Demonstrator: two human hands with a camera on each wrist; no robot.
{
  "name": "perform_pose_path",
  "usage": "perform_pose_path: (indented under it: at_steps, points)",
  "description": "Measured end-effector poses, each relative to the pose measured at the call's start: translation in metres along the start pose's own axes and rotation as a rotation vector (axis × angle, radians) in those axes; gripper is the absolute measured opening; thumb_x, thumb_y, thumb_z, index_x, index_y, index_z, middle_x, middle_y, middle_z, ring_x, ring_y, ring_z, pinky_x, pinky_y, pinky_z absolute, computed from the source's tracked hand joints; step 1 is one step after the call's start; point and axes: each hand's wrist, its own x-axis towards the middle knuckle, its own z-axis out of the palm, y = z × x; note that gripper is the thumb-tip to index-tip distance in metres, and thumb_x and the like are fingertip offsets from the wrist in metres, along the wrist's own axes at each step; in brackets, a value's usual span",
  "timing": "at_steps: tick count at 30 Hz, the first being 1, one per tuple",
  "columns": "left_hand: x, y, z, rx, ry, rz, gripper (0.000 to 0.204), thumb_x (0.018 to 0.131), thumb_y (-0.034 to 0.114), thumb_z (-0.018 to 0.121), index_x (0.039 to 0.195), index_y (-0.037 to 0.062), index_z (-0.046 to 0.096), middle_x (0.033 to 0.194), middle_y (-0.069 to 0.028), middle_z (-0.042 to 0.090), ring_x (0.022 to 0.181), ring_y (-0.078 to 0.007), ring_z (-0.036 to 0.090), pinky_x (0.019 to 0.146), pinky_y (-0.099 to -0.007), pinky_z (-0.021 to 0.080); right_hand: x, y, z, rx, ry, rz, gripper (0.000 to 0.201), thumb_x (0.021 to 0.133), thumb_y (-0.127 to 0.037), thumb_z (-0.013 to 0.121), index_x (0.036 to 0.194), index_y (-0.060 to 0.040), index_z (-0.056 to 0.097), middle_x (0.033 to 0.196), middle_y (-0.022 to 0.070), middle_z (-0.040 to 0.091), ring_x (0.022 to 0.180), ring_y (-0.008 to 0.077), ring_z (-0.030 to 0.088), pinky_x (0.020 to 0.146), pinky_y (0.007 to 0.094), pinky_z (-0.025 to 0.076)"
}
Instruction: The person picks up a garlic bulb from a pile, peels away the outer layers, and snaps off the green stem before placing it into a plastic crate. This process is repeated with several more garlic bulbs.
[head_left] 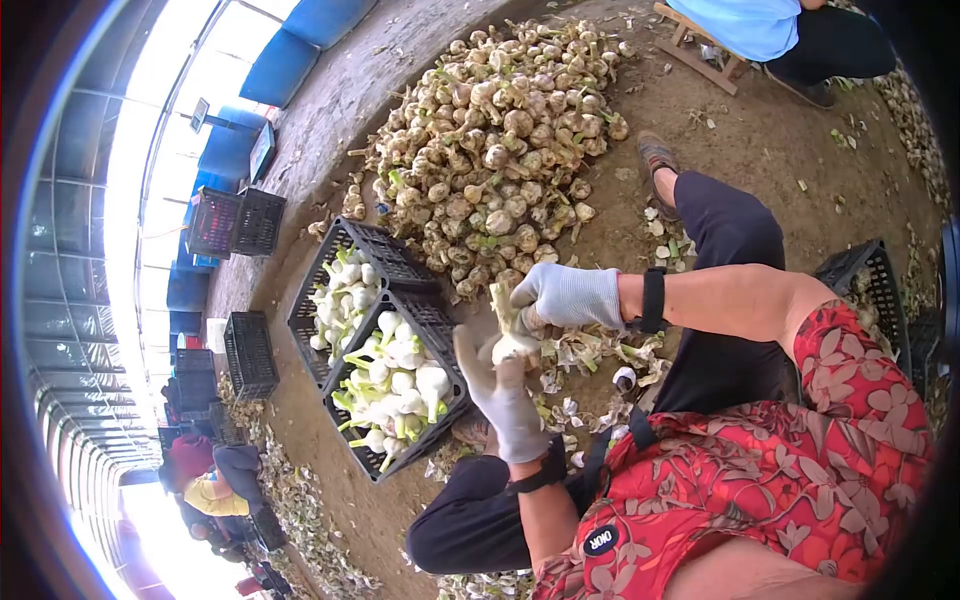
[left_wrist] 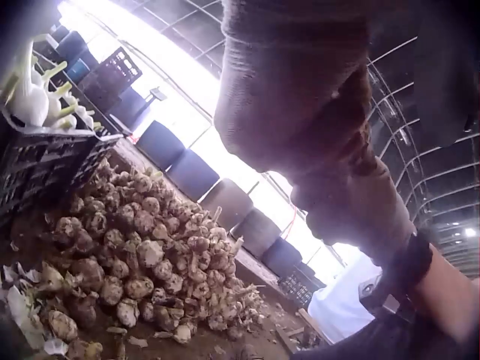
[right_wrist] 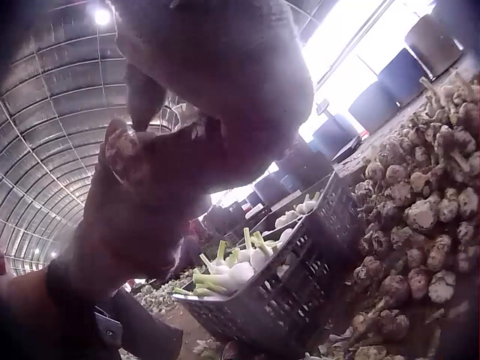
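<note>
Garlic bulb [head_left: 515,347], one, in two hands [head_left: 574,297] [head_left: 508,408]

Garlic bulb [head_left: 515,347] partly covered by left grip [head_left: 508,408], blue-clad person [head_left: 738,28] cut off above, distant figure [head_left: 216,496] blurred

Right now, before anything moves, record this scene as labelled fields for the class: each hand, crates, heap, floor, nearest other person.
Left hand: in a pale fabric glove, holds a round white garlic bulb
Right hand: also gloved, fingers curled at the bulb's pale stem
Crates: two black plastic lattice crates, side by side, holding white garlic with green stems
Heap: brownish, soil-stained garlic bulbs, beside the crates
Floor: brown earth
Nearest other person: light-blue top, dark trousers
</note>
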Motion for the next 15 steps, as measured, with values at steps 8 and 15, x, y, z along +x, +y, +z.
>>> perform_pose_path:
  at_steps: [8,15]
  points:
    - [0.009,-0.036,0.002,-0.231,0.126,-0.131,0.047,0.096,0.041,0.045,0.128,0.0060,0.046,0.094,-0.0084,0.063,0.050,-0.0093,0.046,0.037,-0.0237,0.032,-0.003,0.012,0.014,-0.044,0.071,-0.204,0.020,0.082,-0.002,0.063,0.101,0.0022,0.068,0.076,0.0003,0.067,0.072,0.0053,0.054,0.065,0.0252,0.046]
    - [0.006,-0.061,-0.001,-0.061,0.226,0.090,0.070,0.097,0.060,0.037,0.141,0.0059,0.032,0.126,-0.0127,0.050,0.112,-0.0229,0.054,0.091,-0.0393,0.047,-0.002,0.017,0.020,-0.323,0.375,-0.269,0.020,0.083,-0.006,0.065,0.102,-0.0004,0.068,0.094,0.0033,0.068,0.083,0.0078,0.057,0.070,0.0289,0.048]
